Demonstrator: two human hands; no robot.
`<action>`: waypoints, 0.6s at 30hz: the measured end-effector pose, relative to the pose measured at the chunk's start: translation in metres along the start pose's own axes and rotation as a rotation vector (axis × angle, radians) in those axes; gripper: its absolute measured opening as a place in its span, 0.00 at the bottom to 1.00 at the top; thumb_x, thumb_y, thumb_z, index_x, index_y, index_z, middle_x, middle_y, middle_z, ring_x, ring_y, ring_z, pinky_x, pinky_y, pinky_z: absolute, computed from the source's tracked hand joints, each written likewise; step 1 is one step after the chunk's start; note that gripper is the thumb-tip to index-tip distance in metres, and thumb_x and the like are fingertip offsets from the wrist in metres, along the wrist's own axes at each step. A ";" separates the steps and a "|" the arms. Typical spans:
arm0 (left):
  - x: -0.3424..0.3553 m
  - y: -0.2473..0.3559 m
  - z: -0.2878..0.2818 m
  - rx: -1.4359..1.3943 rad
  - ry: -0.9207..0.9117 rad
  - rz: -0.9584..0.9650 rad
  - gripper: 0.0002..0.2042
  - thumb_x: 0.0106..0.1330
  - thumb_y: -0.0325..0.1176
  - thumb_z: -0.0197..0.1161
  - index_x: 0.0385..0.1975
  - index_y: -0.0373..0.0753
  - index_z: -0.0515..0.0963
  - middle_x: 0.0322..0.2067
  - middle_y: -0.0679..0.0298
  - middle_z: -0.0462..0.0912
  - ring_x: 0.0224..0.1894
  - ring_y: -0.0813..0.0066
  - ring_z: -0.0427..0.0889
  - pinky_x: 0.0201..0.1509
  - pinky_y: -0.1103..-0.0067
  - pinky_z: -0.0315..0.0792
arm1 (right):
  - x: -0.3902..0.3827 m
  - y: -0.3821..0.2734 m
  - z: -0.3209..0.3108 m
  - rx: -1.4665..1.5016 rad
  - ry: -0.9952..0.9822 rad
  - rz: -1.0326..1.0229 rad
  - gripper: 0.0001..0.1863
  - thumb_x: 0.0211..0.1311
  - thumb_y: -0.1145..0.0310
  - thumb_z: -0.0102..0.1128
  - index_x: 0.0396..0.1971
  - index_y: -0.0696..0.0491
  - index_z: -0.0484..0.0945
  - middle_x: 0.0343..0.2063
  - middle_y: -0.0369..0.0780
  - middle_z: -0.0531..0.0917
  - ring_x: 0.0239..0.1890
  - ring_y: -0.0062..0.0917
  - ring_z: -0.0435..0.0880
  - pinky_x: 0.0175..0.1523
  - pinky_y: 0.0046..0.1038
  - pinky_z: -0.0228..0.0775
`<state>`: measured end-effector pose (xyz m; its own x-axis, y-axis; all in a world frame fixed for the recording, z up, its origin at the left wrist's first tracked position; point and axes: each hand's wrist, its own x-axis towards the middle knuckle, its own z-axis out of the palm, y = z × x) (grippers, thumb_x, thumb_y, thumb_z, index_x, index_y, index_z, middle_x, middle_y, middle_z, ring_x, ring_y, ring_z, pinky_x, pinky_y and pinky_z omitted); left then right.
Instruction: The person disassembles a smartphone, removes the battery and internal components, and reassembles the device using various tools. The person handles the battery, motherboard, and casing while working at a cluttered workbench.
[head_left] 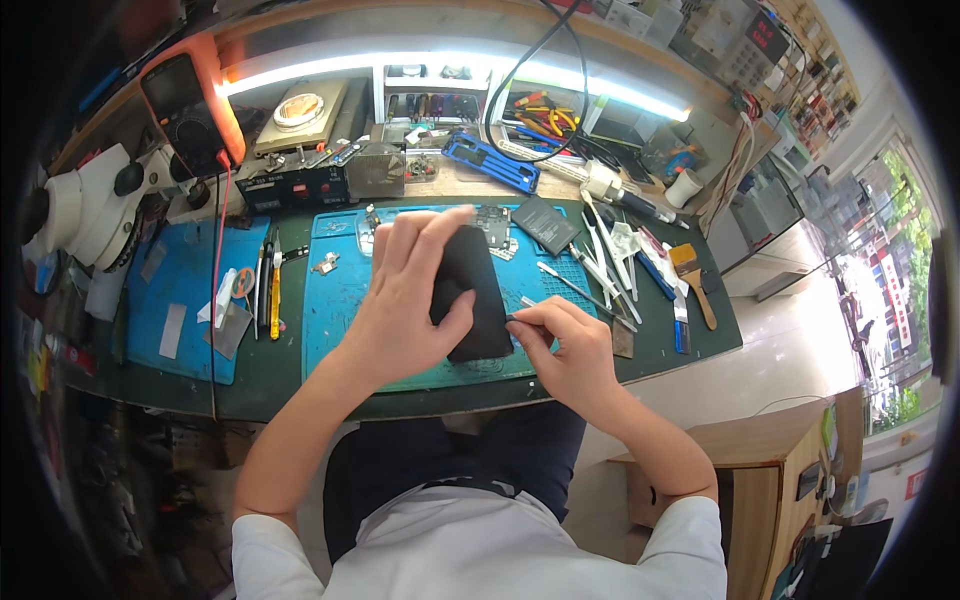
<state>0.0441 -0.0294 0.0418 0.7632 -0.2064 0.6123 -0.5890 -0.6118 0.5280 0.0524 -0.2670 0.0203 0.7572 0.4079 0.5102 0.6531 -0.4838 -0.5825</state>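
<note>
A black smartphone [478, 300] is held slightly tilted above the blue repair mat [335, 330]. My left hand [410, 280] grips it from the left: the thumb lies on the dark face and the fingers reach up past its far left corner, the fingertips slightly blurred. At the phone's right edge, my right hand [568, 345] is closed in a pinch, thumb and forefinger together. Whatever lies between those fingertips is too small and dark to make out. Behind the phone, part of a circuit board [492, 228] shows on the mat. A flat black battery [545, 225] lies just beyond, to the right.
Tweezers and slim tools lie right of the mat, with a wooden-handled brush [697, 280]. A blue phone holder [490, 162] and hot-air handpiece [630, 193] sit behind. To the left are a yellow-handled tool [275, 300], a multimeter [190, 110], its red lead, and a microscope [90, 210].
</note>
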 end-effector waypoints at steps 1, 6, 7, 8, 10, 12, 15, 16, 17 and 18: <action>0.003 0.000 0.001 0.079 0.026 0.073 0.35 0.56 0.26 0.68 0.68 0.37 0.68 0.58 0.52 0.70 0.57 0.51 0.67 0.65 0.63 0.63 | 0.002 -0.001 0.001 0.013 0.008 -0.005 0.05 0.62 0.75 0.73 0.36 0.57 0.86 0.29 0.41 0.84 0.27 0.35 0.85 0.32 0.31 0.75; 0.007 0.001 0.004 0.119 0.046 0.128 0.34 0.56 0.31 0.74 0.66 0.42 0.71 0.56 0.56 0.73 0.57 0.52 0.69 0.65 0.62 0.65 | 0.012 -0.004 0.002 0.060 0.058 -0.007 0.05 0.61 0.76 0.73 0.35 0.57 0.86 0.29 0.41 0.84 0.26 0.34 0.84 0.32 0.31 0.75; 0.007 0.002 0.005 0.125 0.045 0.139 0.34 0.56 0.31 0.74 0.66 0.42 0.71 0.56 0.56 0.73 0.57 0.52 0.69 0.65 0.62 0.65 | 0.014 -0.005 0.001 0.063 0.063 -0.011 0.05 0.61 0.76 0.74 0.35 0.57 0.86 0.29 0.41 0.84 0.26 0.34 0.84 0.32 0.31 0.75; 0.007 0.001 0.006 0.142 0.048 0.154 0.34 0.56 0.32 0.75 0.66 0.41 0.71 0.56 0.56 0.73 0.57 0.52 0.68 0.65 0.61 0.65 | 0.016 -0.007 -0.001 0.060 0.073 -0.018 0.05 0.61 0.76 0.74 0.35 0.57 0.86 0.28 0.41 0.84 0.26 0.34 0.84 0.32 0.31 0.75; 0.006 0.001 0.010 0.171 0.055 0.182 0.35 0.55 0.34 0.76 0.66 0.40 0.71 0.57 0.55 0.72 0.57 0.52 0.68 0.65 0.61 0.63 | 0.022 -0.011 -0.006 0.048 0.090 -0.028 0.05 0.61 0.76 0.74 0.35 0.57 0.86 0.28 0.40 0.84 0.26 0.33 0.85 0.32 0.31 0.76; 0.006 0.003 0.012 0.171 0.048 0.190 0.37 0.55 0.37 0.78 0.66 0.41 0.71 0.59 0.55 0.71 0.59 0.50 0.68 0.67 0.60 0.62 | 0.033 -0.017 -0.012 0.047 0.144 -0.063 0.06 0.60 0.76 0.75 0.35 0.56 0.86 0.28 0.39 0.84 0.25 0.32 0.84 0.31 0.30 0.76; 0.006 0.013 0.014 0.213 0.059 0.167 0.38 0.54 0.40 0.81 0.66 0.43 0.71 0.62 0.54 0.68 0.62 0.47 0.67 0.69 0.58 0.63 | 0.044 -0.026 -0.024 0.021 0.158 -0.080 0.06 0.60 0.75 0.75 0.35 0.55 0.87 0.27 0.38 0.84 0.23 0.31 0.84 0.30 0.30 0.75; 0.006 0.018 0.015 0.232 0.065 0.156 0.38 0.54 0.40 0.81 0.66 0.45 0.71 0.63 0.54 0.67 0.63 0.46 0.66 0.70 0.58 0.64 | 0.046 -0.027 -0.026 0.004 0.144 -0.085 0.06 0.60 0.74 0.75 0.35 0.55 0.87 0.27 0.38 0.84 0.24 0.32 0.84 0.30 0.31 0.75; 0.004 0.024 0.017 0.255 0.084 0.098 0.38 0.54 0.40 0.81 0.67 0.45 0.71 0.65 0.52 0.65 0.64 0.44 0.66 0.68 0.57 0.67 | 0.048 -0.029 -0.029 -0.012 0.129 -0.090 0.05 0.60 0.74 0.74 0.35 0.55 0.87 0.27 0.39 0.84 0.24 0.32 0.84 0.29 0.31 0.75; 0.000 0.029 0.019 0.280 0.101 0.038 0.39 0.54 0.40 0.82 0.67 0.46 0.71 0.66 0.50 0.63 0.64 0.43 0.66 0.67 0.56 0.69 | 0.051 -0.031 -0.029 -0.026 0.111 -0.095 0.05 0.60 0.73 0.74 0.35 0.55 0.87 0.27 0.39 0.84 0.24 0.33 0.85 0.29 0.31 0.75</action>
<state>0.0322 -0.0618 0.0458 0.7036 -0.1649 0.6912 -0.5096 -0.7950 0.3290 0.0702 -0.2539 0.0829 0.6852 0.3651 0.6303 0.7204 -0.4673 -0.5125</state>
